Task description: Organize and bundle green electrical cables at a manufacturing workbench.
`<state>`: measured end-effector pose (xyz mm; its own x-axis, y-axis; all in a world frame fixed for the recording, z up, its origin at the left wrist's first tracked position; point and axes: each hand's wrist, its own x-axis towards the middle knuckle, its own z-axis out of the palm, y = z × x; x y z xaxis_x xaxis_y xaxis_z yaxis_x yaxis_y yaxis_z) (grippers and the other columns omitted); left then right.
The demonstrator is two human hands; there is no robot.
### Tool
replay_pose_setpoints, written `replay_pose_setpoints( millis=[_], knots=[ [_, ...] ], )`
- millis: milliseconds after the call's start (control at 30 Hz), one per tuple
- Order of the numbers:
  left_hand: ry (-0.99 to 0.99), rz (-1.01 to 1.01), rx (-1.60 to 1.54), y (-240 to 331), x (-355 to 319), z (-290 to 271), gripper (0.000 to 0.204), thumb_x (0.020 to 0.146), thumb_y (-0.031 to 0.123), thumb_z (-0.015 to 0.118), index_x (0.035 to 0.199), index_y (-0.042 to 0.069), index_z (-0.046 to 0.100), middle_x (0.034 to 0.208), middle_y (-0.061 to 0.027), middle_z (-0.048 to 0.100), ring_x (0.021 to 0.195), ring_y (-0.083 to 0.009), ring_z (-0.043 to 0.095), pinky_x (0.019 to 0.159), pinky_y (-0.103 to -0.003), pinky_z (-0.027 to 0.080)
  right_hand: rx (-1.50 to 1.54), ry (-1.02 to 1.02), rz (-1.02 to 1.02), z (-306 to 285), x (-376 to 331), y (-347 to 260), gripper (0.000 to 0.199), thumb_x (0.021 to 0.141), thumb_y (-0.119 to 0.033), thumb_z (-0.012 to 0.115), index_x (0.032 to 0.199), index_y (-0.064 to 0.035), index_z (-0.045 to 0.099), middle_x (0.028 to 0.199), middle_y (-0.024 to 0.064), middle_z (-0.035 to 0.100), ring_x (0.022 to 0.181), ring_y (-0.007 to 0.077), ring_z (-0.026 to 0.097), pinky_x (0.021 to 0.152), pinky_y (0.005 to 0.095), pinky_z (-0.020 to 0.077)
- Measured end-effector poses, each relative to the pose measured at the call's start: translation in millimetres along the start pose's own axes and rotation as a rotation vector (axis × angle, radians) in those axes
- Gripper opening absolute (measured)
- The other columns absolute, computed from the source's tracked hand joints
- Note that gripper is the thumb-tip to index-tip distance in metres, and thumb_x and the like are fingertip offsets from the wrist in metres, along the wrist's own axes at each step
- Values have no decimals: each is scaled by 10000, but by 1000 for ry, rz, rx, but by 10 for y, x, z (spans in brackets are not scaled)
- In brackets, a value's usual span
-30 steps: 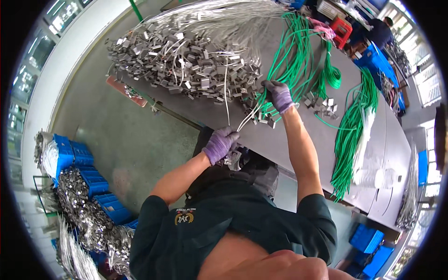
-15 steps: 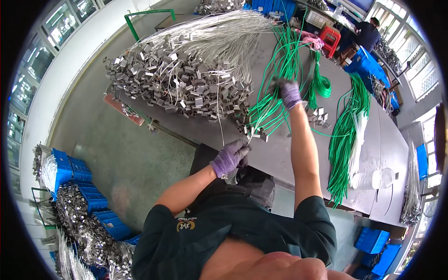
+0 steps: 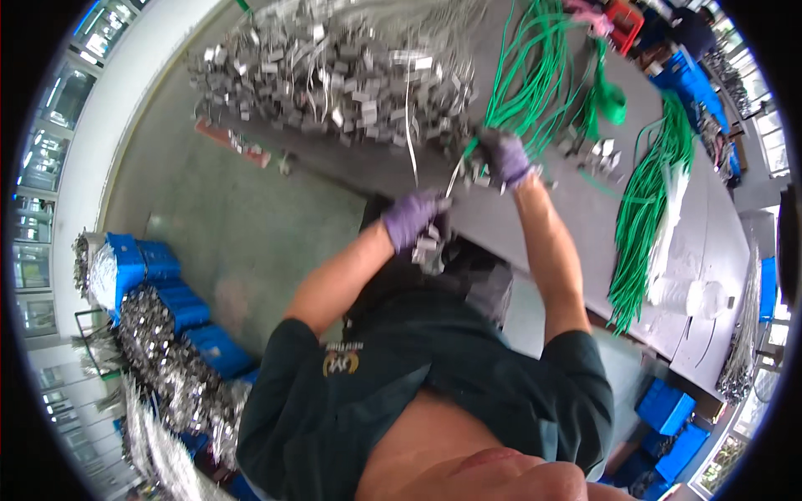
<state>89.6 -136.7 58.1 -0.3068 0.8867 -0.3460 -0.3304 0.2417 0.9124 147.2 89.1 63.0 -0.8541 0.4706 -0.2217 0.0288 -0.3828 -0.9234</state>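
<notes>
My left hand (image 3: pixel 411 219), in a purple and grey glove, is closed around white wires (image 3: pixel 410 138) in front of the table's near edge. Small metal blocks (image 3: pixel 428 250) hang just below that hand. Over the near edge of the table, my gloved right hand (image 3: pixel 506 157) is at the near ends of the green wires (image 3: pixel 528 92), beside a few metal blocks (image 3: pixel 478 175). Motion blurs its fingers, so its grip cannot be made out. A large heap of grey metal blocks (image 3: pixel 334 83) with white wires lies to the left.
Further right on the grey table (image 3: pixel 576 225) lie a coiled green bundle (image 3: pixel 608 102), loose metal blocks (image 3: pixel 601 157), a long green bundle (image 3: pixel 639 242) and a clear plastic bottle (image 3: pixel 693 296). Blue crates (image 3: pixel 213 346) and piled metal parts stand at lower left. A person (image 3: pixel 692 33) is at far right.
The view has shifted, with the table now higher in the picture. My right hand has come back along the green wires toward the near edge, closer to my left hand. Metal blocks now show below my left hand.
</notes>
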Motion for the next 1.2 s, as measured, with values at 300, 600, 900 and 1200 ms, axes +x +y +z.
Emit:
replay_pose_setpoints(
  millis=[300, 600, 900, 1200],
  knots=[
    [46, 340, 235, -16, -150, -59, 462, 808, 188, 642, 1212, 28, 484, 951, -69, 598, 853, -151, 585, 770, -277, 484, -114, 150, -30, 12, 158, -209, 293, 892, -175, 528, 1055, 68, 547, 884, 149, 654, 592, 191, 634, 469, 258, 495],
    [268, 433, -102, -93, -47, -181, 252, 808, 121, 532, 1043, 33, 542, 761, -31, 580, 593, -100, 543, 510, -222, 456, 186, -207, -9, 7, 156, 29, 311, 914, -206, 499, 1094, 47, 520, 964, 155, 625, 714, 237, 650, 562, 280, 509],
    [368, 466, -267, -282, 39, -197, 222, 790, 126, 514, 973, 14, 573, 717, -75, 603, 542, -139, 573, 436, -243, 475, 326, -319, -55, 32, 142, 45, 274, 819, -77, 485, 1051, 69, 474, 978, 218, 601, 735, 294, 648, 589, 339, 553],
    [489, 486, -154, -289, 72, -249, 226, 797, 44, 490, 1003, 50, 582, 720, -23, 572, 527, -98, 539, 437, -221, 440, 70, -103, 114, 190, -38, -141, 260, 873, -158, 570, 1017, 50, 508, 851, 174, 633, 645, 251, 649, 493, 302, 534]
  ],
)
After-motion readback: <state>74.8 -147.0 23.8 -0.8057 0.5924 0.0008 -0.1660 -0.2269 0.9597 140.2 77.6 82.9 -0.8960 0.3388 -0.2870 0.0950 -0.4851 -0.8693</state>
